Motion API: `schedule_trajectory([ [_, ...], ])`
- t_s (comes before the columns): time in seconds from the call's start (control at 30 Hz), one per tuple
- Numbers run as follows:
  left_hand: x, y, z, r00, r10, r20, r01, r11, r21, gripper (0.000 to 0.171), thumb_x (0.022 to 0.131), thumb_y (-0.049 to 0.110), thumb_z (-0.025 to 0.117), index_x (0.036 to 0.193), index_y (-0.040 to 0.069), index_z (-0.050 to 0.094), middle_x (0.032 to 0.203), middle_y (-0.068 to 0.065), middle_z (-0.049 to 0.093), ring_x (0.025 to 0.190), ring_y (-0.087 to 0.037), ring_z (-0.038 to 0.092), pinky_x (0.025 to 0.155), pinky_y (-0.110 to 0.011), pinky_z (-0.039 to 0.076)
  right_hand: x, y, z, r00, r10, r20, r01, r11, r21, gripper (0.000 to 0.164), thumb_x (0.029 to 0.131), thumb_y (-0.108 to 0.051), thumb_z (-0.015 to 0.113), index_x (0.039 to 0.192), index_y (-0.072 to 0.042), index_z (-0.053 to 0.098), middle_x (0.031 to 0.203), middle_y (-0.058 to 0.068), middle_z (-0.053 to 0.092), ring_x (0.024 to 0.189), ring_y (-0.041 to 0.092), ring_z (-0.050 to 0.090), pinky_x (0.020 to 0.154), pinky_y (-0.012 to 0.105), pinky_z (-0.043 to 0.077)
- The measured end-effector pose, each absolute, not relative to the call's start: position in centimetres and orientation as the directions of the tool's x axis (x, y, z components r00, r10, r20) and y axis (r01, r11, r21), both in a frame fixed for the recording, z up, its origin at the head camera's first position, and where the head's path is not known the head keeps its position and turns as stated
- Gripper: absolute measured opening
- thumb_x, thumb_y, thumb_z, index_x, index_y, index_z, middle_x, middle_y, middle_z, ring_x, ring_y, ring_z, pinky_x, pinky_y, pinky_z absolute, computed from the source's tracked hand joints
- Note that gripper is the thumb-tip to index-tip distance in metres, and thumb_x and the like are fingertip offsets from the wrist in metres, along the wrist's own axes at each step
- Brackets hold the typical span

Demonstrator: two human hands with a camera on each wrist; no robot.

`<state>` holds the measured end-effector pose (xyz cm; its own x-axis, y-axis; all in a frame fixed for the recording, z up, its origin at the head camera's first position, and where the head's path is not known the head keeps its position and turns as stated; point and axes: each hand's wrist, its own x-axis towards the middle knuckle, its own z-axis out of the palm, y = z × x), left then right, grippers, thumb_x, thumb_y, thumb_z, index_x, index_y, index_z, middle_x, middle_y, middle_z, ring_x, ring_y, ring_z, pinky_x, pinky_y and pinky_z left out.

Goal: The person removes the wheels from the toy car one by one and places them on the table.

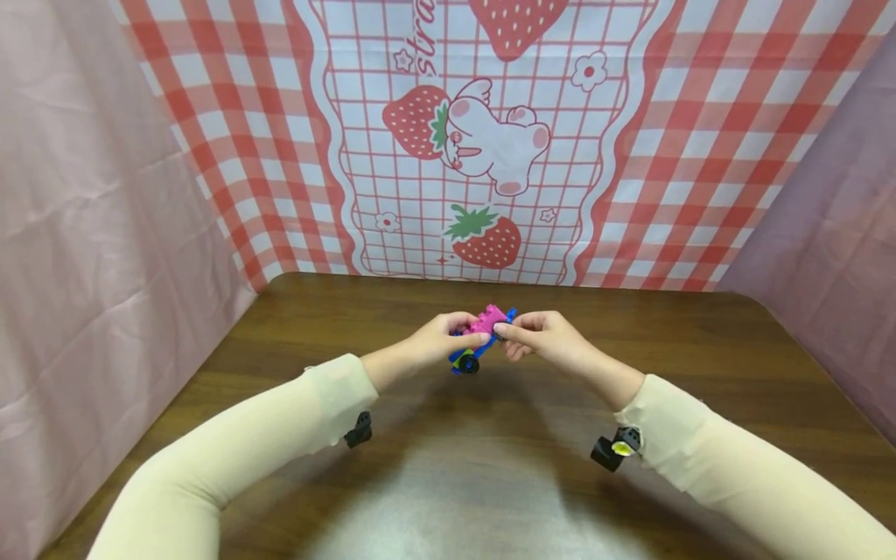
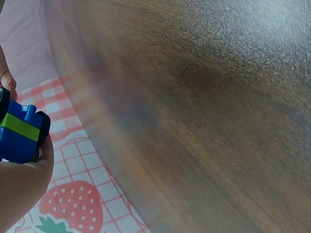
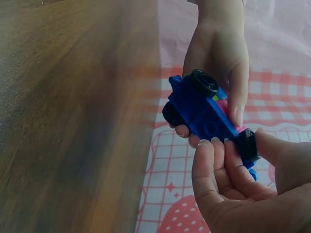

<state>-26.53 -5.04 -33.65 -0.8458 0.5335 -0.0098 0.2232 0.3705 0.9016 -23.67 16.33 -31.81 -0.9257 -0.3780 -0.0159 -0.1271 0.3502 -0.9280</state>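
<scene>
The left hand (image 1: 442, 339) grips a smooth blue plastic toy car (image 3: 201, 116) with a studded pink block (image 1: 488, 317); the right hand (image 1: 549, 336) pinches its round black wheel (image 3: 248, 144). Between them, the car is held above a glossy, brown wood-grained table (image 1: 462, 490), before a red-and-white checked cloth (image 1: 273, 148).

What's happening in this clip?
A person is holding a small toy car up off a wooden table. The left hand grips the car's body, its thumb along the pink block on top. The right hand has its thumb and fingers around a black wheel at the other end. Two more wheels show in the right wrist view. Whether the wheel is being fitted or just held, I can't tell.
</scene>
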Motion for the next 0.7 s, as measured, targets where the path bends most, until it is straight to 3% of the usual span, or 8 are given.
schedule_trajectory([
  [0.37, -26.2, -4.8, -33.6, -0.872, 0.488, 0.029, 0.274, 0.437, 0.856, 0.034, 0.096, 0.027, 0.060, 0.112, -0.002, 0.062, 0.098, -0.011, 0.067, 0.086, -0.013, 0.060, 0.077, -0.023, 0.050, -23.7, 15.4, -32.1, -0.930, -0.366, -0.025, -0.099, 0.317, -0.943, 0.042, 0.101, -0.025, 0.053, 0.090, 0.015, 0.061, 0.071, 0.006, 0.068, 0.061, 0.012, 0.063, 0.064, 0.033, 0.058],
  [0.53, -26.2, -4.8, -33.6, -0.877, 0.481, 0.015, 0.283, 0.491, 0.824, 0.035, 0.097, 0.030, 0.059, 0.113, -0.001, 0.062, 0.096, -0.010, 0.067, 0.083, -0.012, 0.060, 0.074, -0.024, 0.051, -23.5, 15.1, -32.2, -0.947, -0.320, -0.003, -0.131, 0.395, -0.909, 0.040, 0.099, -0.025, 0.056, 0.086, 0.012, 0.065, 0.065, 0.009, 0.067, 0.054, 0.012, 0.062, 0.054, 0.028, 0.055],
  [0.7, -26.2, -4.7, -33.9, -0.876, 0.482, 0.016, 0.310, 0.538, 0.784, 0.037, 0.098, 0.032, 0.057, 0.114, -0.001, 0.062, 0.094, -0.009, 0.066, 0.081, -0.012, 0.058, 0.071, -0.023, 0.050, -23.4, 15.0, -32.4, -0.963, -0.267, 0.047, -0.184, 0.515, -0.837, 0.038, 0.097, -0.027, 0.060, 0.079, 0.004, 0.069, 0.061, 0.008, 0.066, 0.050, 0.012, 0.061, 0.051, 0.031, 0.055],
])
